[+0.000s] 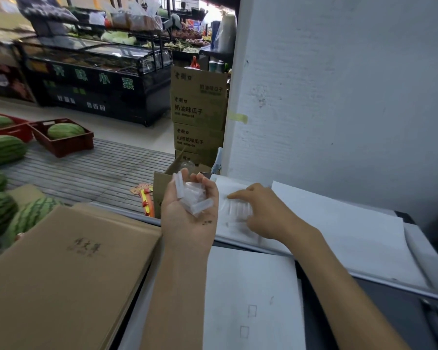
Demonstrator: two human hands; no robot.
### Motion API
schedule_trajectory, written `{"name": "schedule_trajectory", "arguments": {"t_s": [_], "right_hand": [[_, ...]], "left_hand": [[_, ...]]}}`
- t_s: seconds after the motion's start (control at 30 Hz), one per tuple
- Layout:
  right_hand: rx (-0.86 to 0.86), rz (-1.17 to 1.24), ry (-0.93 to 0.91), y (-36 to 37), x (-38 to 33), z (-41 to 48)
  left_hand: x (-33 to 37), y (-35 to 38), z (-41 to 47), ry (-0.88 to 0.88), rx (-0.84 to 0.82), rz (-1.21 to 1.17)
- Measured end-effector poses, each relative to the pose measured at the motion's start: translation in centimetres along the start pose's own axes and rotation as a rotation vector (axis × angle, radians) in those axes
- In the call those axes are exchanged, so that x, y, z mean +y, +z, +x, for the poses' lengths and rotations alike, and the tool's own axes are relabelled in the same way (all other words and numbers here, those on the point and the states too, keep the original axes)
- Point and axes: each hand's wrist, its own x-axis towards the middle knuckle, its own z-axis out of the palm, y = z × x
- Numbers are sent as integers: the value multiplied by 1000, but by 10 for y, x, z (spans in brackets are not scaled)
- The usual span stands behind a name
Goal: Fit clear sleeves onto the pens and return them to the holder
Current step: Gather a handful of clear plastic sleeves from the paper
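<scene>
On the worktop (390, 311), just right of the L hand (187, 218), a row of loose sleeves (238, 210) is laid on a white sheet (339, 223), long axes pointed approx. away from the person. The R hand (263, 213) is nearer, index stretched over them; grip can't be told (blur). Clear sleeves (196, 195) are cupped in the upturned L palm, fingers curled round. Pens & holder aren't seen. Cartons (197, 109) are marked 奶油味瓜子.
</scene>
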Motion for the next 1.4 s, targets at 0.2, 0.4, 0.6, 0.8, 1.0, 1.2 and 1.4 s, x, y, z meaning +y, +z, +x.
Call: {"name": "schedule_trajectory", "arguments": {"t_s": [0.2,0.4,0.6,0.8,1.0,1.2,1.4], "right_hand": [[-26,-45,-10,-3,-1,-3],[-44,-4,-33,-7,-4,-4],[-23,-140,-55,-10,-8,-8],[-21,-152,-8,-18,-3,-10],[-16,-97,52,-19,1,-7],[-19,31,100,-20,10,-7],[-11,-77,62,-16,5,-4]], "left_hand": [[11,-2,1,28,-2,-10],[17,-3,0,49,-7,-14],[13,-1,0,46,-8,-6],[5,0,0,4,-3,-8],[2,0,2,-55,-8,20],[-5,2,1,-73,16,127],[-11,0,0,-107,-33,81]]}}
